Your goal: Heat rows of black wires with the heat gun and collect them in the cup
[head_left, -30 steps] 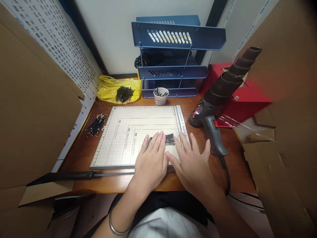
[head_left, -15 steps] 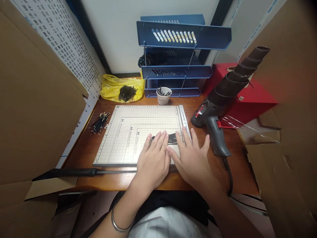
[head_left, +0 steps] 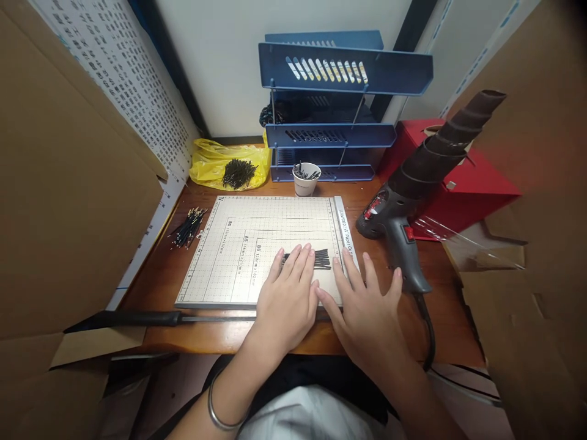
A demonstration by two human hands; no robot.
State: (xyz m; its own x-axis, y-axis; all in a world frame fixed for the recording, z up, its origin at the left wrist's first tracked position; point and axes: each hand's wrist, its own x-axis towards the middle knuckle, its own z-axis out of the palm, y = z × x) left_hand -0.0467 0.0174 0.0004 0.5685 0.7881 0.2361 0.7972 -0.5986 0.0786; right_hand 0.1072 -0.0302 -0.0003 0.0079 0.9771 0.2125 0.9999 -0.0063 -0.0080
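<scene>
Several short black strands, like thin wires or tubing [head_left: 322, 259], lie side by side on a gridded paper cutter board [head_left: 206, 269]. My left hand [head_left: 287, 296] rests flat over their left part, fingers stretched out and pressing on them; it hides that portion. Just right of the strands, my right hand [head_left: 364, 305] is spread with nothing in it, its fingertips over the board's right edge. The cutter's arm with its black handle [head_left: 142, 318] lies along the board's near side.
At the left lies a bundle of black wires with light tips [head_left: 189, 229]. Behind are a yellow bag [head_left: 206, 162] with a black pile, a white cup [head_left: 306, 186] of black pieces and a blue rack [head_left: 330, 134]. A heat gun [head_left: 403, 244] and red box [head_left: 486, 189] stand right.
My right hand has drawn off the strands toward me and to the right, uncovering their right ends. My left hand stays on them. The view has shifted slightly.
</scene>
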